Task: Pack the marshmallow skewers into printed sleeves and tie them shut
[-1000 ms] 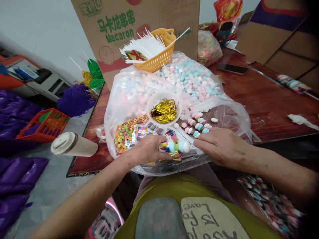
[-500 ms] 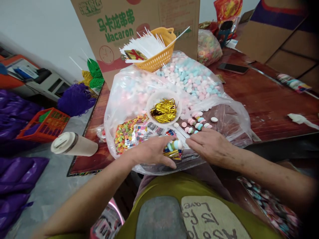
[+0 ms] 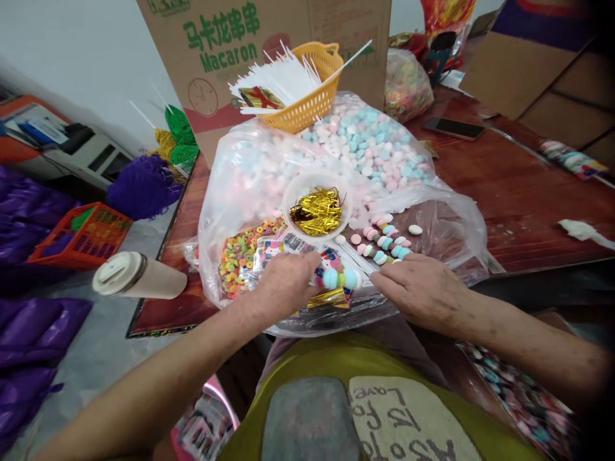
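Observation:
A candy skewer with blue, white and green pieces lies sideways between my hands. My left hand is closed round its left end, so that end is hidden. My right hand is closed at the other end, its fingertips pinched where the stick runs; the stick itself is mostly hidden. Below the skewer lies a bundle of gold ties. Printed plastic packets and loose white sticks are just beyond my hands. Several threaded candy rows lie beyond my right hand.
A bowl of gold ties stands on a clear bag of pastel candies. Ring-shaped candies lie at its left. Behind are a yellow basket of white sticks and a carton. A lidded cup is by the left edge.
My left hand has gone from spread thumb and fingers to closed round the skewer's left end. My right hand has shifted slightly right. The view has moved a little.

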Available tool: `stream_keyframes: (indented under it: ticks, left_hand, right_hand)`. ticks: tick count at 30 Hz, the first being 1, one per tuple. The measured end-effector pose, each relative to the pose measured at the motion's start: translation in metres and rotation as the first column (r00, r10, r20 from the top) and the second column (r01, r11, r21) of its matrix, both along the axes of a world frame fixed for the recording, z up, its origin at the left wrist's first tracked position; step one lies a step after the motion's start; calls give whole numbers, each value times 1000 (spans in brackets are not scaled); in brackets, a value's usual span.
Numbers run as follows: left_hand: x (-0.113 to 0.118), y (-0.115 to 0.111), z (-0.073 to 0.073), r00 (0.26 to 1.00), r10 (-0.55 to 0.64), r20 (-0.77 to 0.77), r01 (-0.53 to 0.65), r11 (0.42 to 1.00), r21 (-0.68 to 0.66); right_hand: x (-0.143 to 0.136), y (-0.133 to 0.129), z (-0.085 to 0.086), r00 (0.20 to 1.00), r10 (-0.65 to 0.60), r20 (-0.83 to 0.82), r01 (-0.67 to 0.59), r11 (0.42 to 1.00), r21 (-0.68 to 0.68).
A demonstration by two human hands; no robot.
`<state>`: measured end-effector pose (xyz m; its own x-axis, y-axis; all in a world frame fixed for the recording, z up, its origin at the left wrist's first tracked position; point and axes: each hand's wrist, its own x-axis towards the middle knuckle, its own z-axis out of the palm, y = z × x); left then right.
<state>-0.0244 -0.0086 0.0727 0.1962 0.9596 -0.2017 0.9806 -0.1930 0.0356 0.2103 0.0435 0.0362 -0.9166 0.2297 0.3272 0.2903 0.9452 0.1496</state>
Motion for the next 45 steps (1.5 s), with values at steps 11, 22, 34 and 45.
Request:
stream_keyframes:
  ticks: [11, 22, 34, 45]
  left_hand:
    - [-23, -3, -12, 912, -305, 274, 239, 938, 250]
    - [-8, 7, -1, 695, 118, 710, 187, 923, -336]
    - [6, 10, -16, 785, -122, 607, 324, 916, -235]
    - [27, 23, -9, 602, 402, 690, 412, 584, -700]
  right_hand:
    - [9, 1, 11, 999, -25, -25, 24, 999, -23]
    - [8, 1, 18, 994, 102, -50, -97, 992, 84]
    - [-4, -4, 6, 989, 115, -95, -104, 988, 115]
    - [-1, 3, 29, 961, 275, 22, -275, 947, 169]
